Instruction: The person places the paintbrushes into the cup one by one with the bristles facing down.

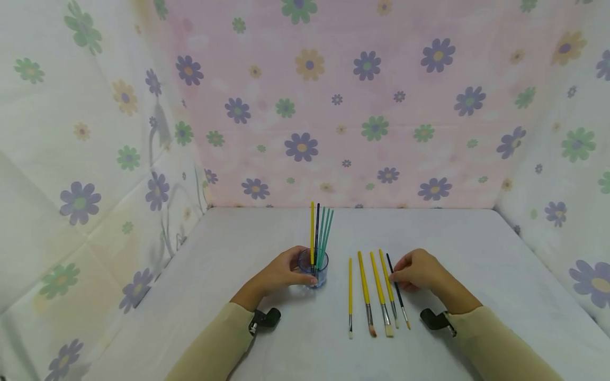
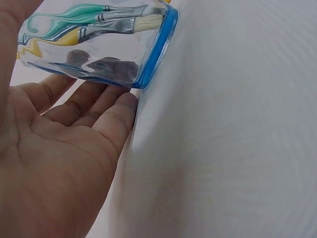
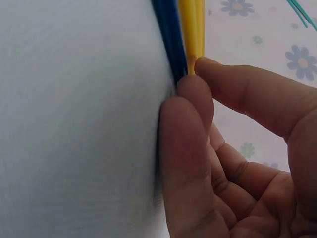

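Observation:
My left hand (image 1: 286,271) curls round a clear drinking glass (image 1: 321,279) with a blue base, which stands on the table. Several paintbrushes lean in it, bristles down: a yellow-handled one (image 1: 312,227), a dark-handled one (image 1: 317,227) and teal ones (image 1: 326,233). The left wrist view shows flat pale bristles (image 2: 148,23) through the glass wall. My right hand (image 1: 416,271) pinches a dark-handled paintbrush (image 1: 397,288) lying at the right end of a row; in the right wrist view the fingertips partly hide its dark blue handle (image 3: 171,39). Yellow handles (image 3: 192,29) run close beside it.
Left of the dark brush lie several yellow-handled paintbrushes (image 1: 364,286), side by side with bristles toward me. A white cloth covers the table (image 1: 248,227). Flower-patterned curtains (image 1: 333,121) hang behind it and at both sides. Black wrist cameras (image 1: 271,317) sit on both sleeves.

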The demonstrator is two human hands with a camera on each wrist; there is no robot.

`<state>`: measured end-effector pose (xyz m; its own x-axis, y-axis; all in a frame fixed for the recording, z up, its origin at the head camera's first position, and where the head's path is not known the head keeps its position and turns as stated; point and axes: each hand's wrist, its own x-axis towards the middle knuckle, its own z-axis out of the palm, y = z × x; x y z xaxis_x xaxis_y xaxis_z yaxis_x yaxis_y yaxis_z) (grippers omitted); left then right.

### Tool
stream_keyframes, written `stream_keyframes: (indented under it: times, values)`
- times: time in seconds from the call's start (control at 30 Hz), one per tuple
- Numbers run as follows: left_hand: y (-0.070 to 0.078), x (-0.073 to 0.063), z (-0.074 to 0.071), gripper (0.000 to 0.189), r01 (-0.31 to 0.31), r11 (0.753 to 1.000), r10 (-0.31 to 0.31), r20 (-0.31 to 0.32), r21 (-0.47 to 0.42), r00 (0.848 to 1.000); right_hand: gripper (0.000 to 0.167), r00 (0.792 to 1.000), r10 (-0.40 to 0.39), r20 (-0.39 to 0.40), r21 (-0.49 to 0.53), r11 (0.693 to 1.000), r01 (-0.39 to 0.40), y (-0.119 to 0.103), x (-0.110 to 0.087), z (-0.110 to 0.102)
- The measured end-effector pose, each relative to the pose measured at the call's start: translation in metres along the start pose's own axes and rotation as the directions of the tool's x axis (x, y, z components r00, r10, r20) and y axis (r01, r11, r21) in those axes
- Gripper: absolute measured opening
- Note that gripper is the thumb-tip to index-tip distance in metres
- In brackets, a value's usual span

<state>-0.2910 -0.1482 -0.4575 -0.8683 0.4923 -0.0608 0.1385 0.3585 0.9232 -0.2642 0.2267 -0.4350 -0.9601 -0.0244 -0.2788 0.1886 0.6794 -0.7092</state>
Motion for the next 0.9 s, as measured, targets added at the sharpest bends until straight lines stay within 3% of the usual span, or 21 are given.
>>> stream_keyframes:
  times: [0.33,0.63,0.9]
  values:
    - [-0.0009,0.0,-0.0003,0.078,0.007,1.0,-0.007,-0.002,-0.004,1.0,0.03,1.0,0.019,0.009,-0.033,0.999,-0.019,0.0039,0.0041,0.0]
    - [-0.0006,-0.0011,0.0007,0.079,0.016,1.0,-0.016,-0.01,0.001,1.0,0.016,0.999,0.035,0.029,-0.018,0.999,-0.035,0.0055,0.004,-0.0033]
    - [-0.001,0.0007,0.0006,0.076,0.013,1.0,-0.013,-0.004,0.0,1.0,0.032,0.998,0.056,0.012,-0.084,0.995,-0.055,0.0031,0.0031,-0.0044]
